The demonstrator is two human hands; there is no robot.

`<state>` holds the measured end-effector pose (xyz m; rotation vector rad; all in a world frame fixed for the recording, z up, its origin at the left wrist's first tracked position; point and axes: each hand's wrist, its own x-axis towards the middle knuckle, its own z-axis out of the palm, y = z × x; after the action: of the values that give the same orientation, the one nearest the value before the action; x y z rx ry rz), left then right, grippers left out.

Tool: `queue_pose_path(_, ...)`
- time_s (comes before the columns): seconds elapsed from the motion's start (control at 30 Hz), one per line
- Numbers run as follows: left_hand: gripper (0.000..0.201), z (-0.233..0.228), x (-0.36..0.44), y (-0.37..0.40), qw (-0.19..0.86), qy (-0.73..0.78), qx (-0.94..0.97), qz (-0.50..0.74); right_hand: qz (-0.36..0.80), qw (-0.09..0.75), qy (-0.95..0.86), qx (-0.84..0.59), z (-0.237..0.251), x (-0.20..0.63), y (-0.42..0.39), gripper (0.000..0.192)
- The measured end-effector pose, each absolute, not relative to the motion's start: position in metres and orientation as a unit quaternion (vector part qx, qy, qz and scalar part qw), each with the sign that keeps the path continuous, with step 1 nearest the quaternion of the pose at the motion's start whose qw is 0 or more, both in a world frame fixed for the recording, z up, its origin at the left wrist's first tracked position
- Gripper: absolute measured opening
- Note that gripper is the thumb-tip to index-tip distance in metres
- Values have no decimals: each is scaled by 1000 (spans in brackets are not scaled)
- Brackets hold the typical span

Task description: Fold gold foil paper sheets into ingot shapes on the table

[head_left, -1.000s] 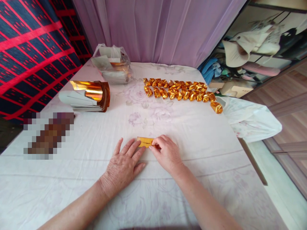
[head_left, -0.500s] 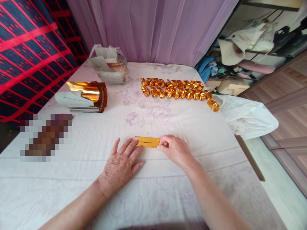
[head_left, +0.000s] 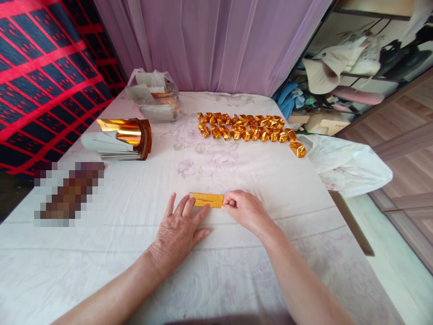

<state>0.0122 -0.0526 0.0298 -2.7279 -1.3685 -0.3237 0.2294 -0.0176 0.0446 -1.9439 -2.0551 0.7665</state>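
— Looking at the near middle of the surface (head_left: 270,180), where does the gold strip (head_left: 207,200) lie?

— Flat on the white cloth, its long axis running left to right across the person's front. It sits just beyond both hands, on their far side.

— What is the left hand (head_left: 179,228) doing?

— It lies spread and flat, palm down, grasping nothing. Its fingertips (head_left: 192,204) rest on or against the left end of the strip; I cannot tell whether they press it.

— And the right hand (head_left: 244,211)?

— It is curled, with thumb and forefinger closed together at the right end of the strip. That looks like a pinch on the edge, though the exact contact is hidden by the knuckles.

— So which hand is nearer?

— Both touch it, one at each end. The strip spans the gap between them, so anything done to it works along that left-right line, with the left hand as the likely anchor. That is my judgement.

— What else is there?

— Far and right of centre, a double row of folded gold pieces (head_left: 248,128) lies well apart from the hands. At the far left stands a curled stack of gold sheets (head_left: 122,137), and behind it a clear plastic bag (head_left: 152,95) with more paper. A white bag (head_left: 348,164) hangs off the right edge. A blurred patch covers something near the left.
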Motion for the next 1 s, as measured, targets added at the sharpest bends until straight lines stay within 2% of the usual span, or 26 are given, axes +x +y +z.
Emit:
queue_pose_path(0.67, 42, 29, -27, -55, 37, -450, -884, -120, 268, 114, -697, -655, 44, 231, -18, 8)
queue_pose_path(0.9, 40, 22, -23, -37, 12, -487, -853, -186, 363, 141, -678, -623, 43, 239, -14, 5)
queue_pose_path(1.0, 46, 18, -23, -30, -10, -514, -835, -194, 390, 146, -666, -619, 42, 244, -14, 6)
